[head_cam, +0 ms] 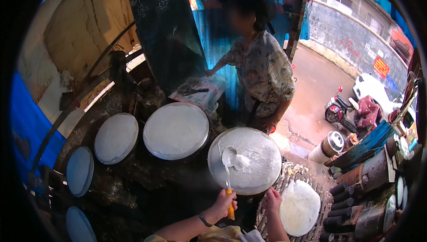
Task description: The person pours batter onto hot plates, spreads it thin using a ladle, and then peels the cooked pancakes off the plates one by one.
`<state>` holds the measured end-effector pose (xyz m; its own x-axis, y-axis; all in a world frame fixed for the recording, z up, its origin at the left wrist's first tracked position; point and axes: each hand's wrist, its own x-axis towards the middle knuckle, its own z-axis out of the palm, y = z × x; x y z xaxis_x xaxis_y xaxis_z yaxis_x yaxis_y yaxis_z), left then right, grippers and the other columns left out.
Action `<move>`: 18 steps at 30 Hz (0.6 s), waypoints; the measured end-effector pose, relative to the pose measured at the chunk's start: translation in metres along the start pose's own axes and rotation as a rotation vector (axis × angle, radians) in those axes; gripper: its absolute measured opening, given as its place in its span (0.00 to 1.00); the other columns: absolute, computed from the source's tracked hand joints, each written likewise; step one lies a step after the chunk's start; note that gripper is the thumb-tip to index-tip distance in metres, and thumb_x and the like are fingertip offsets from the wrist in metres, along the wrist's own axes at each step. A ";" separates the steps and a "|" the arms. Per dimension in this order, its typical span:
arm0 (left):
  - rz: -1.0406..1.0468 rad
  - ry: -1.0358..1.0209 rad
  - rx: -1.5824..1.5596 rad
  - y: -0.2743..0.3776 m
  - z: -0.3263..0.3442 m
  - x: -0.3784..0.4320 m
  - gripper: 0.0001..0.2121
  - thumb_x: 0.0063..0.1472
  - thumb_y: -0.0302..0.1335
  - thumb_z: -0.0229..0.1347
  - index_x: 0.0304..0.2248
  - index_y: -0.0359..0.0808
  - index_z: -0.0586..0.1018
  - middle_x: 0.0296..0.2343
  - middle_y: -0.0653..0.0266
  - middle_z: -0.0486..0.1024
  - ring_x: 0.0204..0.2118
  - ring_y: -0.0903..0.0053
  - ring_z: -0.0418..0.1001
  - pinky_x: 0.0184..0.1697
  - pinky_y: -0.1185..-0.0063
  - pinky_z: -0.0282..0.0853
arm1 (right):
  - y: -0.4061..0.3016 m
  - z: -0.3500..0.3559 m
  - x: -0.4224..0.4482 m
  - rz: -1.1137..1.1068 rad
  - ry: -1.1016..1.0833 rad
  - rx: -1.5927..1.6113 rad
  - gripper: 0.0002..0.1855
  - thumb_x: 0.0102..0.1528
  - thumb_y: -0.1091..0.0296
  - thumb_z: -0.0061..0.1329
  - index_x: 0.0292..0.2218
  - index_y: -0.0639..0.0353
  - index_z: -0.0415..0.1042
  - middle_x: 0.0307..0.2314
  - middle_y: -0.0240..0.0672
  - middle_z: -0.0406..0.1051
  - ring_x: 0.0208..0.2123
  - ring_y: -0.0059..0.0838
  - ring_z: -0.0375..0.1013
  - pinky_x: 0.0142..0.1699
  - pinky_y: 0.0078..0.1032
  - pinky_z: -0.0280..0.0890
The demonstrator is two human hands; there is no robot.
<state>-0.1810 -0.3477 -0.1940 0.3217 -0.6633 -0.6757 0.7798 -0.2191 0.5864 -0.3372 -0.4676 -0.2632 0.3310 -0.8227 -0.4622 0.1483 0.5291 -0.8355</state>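
Observation:
My left hand (225, 204) grips the yellow handle of a metal ladle (230, 155). The ladle's bowl tips over a round griddle (263, 152) coated with a thin white layer. White batter (242, 162) pools thickly beside the bowl, near the middle of the griddle. At the griddle's lower right rim is my right hand (274, 199), fingers curled; whether they hold the rim is hidden. Just right of that hand, a round white flatbread-like sheet (300, 208) lies on a slatted rack.
Several more white-topped round pans, including a large one (176, 131), curve away to the left. Across the griddle stands a person (263, 65) beside a chalkboard (166, 38) bearing writing. Cylindrical coal briquettes (340, 202) are stacked at right, below a lidded container (333, 141).

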 end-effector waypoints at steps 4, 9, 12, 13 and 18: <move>-0.074 0.002 -0.059 0.005 0.004 -0.007 0.11 0.54 0.22 0.46 0.37 0.40 0.60 0.21 0.68 0.62 0.14 0.85 0.59 0.16 0.83 0.60 | 0.043 0.012 -0.002 0.078 -0.088 0.048 0.05 0.51 0.65 0.49 0.28 0.53 0.69 0.09 0.21 0.57 0.07 0.14 0.54 0.10 0.15 0.49; -0.369 -0.418 -0.583 0.028 -0.020 0.000 0.04 0.60 0.23 0.39 0.27 0.36 0.64 0.13 0.75 0.55 0.13 0.91 0.55 0.14 0.91 0.53 | 0.027 0.063 -0.028 0.402 -0.387 0.372 0.09 0.54 0.68 0.45 0.38 0.59 0.70 0.15 0.24 0.63 0.12 0.13 0.57 0.16 0.14 0.52; -0.450 -0.651 -0.920 0.070 -0.040 -0.036 0.10 0.61 0.27 0.41 0.21 0.38 0.62 0.12 0.76 0.53 0.12 0.91 0.51 0.16 0.92 0.52 | -0.015 0.082 -0.050 0.230 -0.408 0.218 0.10 0.54 0.71 0.45 0.39 0.60 0.70 0.15 0.23 0.63 0.12 0.11 0.56 0.16 0.13 0.50; -0.303 -0.607 -0.811 0.070 -0.043 -0.044 0.12 0.61 0.27 0.41 0.19 0.40 0.61 0.12 0.77 0.53 0.12 0.91 0.51 0.17 0.92 0.51 | -0.018 0.088 -0.053 0.096 -0.392 0.166 0.11 0.54 0.72 0.45 0.40 0.60 0.69 0.15 0.23 0.63 0.12 0.11 0.56 0.16 0.12 0.50; -0.281 -0.560 -0.791 0.092 -0.018 -0.004 0.05 0.61 0.25 0.42 0.27 0.35 0.66 0.12 0.75 0.54 0.12 0.90 0.54 0.16 0.91 0.54 | -0.017 0.092 -0.033 -0.353 -0.223 0.052 0.14 0.53 0.75 0.45 0.43 0.61 0.67 0.15 0.22 0.62 0.13 0.09 0.55 0.17 0.09 0.49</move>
<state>-0.1010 -0.3523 -0.1453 -0.0688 -0.9457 -0.3177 0.9863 -0.0167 -0.1639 -0.2650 -0.4304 -0.2061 0.4443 -0.8932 -0.0696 0.3341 0.2374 -0.9122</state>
